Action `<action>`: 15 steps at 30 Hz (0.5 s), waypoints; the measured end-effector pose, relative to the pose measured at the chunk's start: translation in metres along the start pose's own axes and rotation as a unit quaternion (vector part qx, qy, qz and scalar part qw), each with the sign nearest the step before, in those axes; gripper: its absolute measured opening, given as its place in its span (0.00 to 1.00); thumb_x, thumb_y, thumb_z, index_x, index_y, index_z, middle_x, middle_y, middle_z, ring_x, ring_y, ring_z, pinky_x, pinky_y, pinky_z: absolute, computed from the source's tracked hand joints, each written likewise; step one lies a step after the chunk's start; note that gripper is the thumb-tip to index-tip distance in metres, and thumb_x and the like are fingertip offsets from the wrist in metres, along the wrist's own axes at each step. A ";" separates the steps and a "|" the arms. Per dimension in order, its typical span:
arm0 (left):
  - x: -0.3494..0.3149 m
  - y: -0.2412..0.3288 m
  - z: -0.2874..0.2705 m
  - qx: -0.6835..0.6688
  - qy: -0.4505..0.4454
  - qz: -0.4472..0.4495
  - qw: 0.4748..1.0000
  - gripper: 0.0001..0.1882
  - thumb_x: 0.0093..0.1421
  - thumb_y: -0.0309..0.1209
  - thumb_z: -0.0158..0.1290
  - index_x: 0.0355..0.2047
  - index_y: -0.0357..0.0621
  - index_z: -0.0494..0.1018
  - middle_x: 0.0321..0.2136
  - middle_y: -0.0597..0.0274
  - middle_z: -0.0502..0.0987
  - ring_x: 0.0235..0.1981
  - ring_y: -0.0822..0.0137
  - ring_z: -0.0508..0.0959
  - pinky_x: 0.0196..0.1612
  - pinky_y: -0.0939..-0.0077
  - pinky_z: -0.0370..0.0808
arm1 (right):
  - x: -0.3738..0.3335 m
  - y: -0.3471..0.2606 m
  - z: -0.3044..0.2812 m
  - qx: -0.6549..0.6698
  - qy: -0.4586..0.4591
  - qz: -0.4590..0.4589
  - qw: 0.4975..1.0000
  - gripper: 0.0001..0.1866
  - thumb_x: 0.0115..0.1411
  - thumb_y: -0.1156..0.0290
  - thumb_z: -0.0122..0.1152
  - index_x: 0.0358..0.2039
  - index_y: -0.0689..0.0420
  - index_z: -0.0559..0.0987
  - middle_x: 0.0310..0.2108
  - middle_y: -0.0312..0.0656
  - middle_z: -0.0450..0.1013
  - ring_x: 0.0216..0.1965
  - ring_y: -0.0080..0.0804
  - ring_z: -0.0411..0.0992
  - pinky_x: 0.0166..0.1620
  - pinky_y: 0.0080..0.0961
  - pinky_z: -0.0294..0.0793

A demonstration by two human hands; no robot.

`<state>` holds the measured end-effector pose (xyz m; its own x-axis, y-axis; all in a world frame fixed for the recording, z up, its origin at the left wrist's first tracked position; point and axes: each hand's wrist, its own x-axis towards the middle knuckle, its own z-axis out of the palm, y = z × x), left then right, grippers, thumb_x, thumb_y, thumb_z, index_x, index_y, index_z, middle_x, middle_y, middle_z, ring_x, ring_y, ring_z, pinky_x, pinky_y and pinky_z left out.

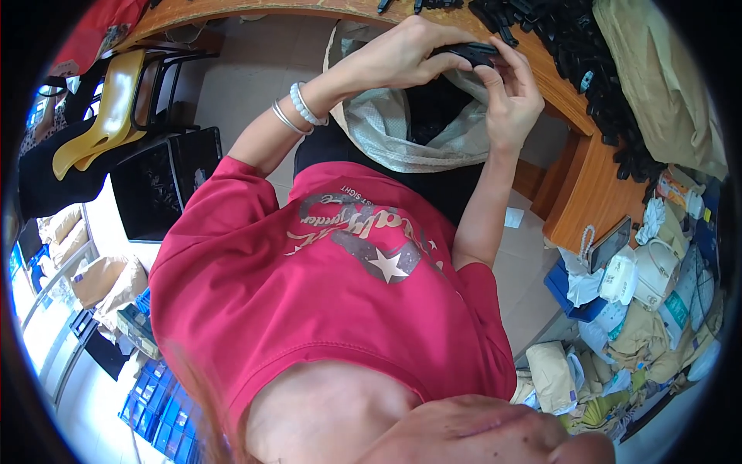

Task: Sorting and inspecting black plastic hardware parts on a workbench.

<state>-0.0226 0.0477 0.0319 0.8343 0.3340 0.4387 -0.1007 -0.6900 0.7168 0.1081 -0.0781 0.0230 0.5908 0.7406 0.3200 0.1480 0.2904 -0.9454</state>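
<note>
both hands on black part

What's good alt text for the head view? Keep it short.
Both hands, left hand and right hand, grip a small black plastic part above an open woven sack in the person's lap. A pile of similar black parts lies on the wooden table, beside a yellow chair.
</note>
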 end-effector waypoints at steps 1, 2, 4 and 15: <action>-0.001 0.004 -0.001 -0.035 -0.012 -0.033 0.999 0.19 0.57 0.32 0.57 0.47 0.36 0.73 0.27 0.46 0.78 0.27 0.50 0.79 0.33 0.67 0.75 | -0.001 0.002 -0.003 -0.022 -0.009 -0.003 1.000 0.17 0.50 0.81 0.68 0.42 0.64 0.79 0.36 0.36 0.73 0.35 0.20 0.71 0.40 0.16 0.71; -0.003 0.002 -0.001 -0.033 -0.010 -0.034 0.999 0.19 0.57 0.32 0.57 0.47 0.36 0.73 0.27 0.46 0.78 0.27 0.50 0.79 0.33 0.67 0.75 | -0.001 0.002 -0.002 -0.041 -0.022 -0.004 0.999 0.17 0.49 0.81 0.68 0.42 0.63 0.79 0.35 0.36 0.73 0.35 0.20 0.70 0.39 0.15 0.70; -0.008 -0.001 0.000 -0.033 -0.002 -0.030 0.999 0.19 0.61 0.31 0.55 0.50 0.37 0.72 0.24 0.58 0.77 0.20 0.74 0.77 0.23 0.80 0.75 | 0.000 0.005 0.000 -0.039 -0.028 0.000 0.999 0.16 0.50 0.80 0.68 0.41 0.63 0.80 0.35 0.36 0.73 0.34 0.20 0.70 0.39 0.15 0.70; -0.023 -0.040 -0.017 0.229 0.132 0.022 0.964 0.15 0.58 0.40 0.58 0.39 0.43 0.79 0.29 0.56 0.80 0.31 0.61 0.80 0.36 0.73 0.76 | 0.060 0.045 -0.003 -0.516 0.007 -0.240 0.822 0.07 0.51 0.68 0.67 0.30 0.56 0.82 0.33 0.40 0.70 0.40 0.41 0.66 0.45 0.38 0.64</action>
<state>-0.0472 0.0784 0.0019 0.6611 0.4082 0.6295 0.1679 -0.8983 0.4061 0.1523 -0.0227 -0.0005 0.2759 0.6822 0.6771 0.9568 -0.1276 -0.2613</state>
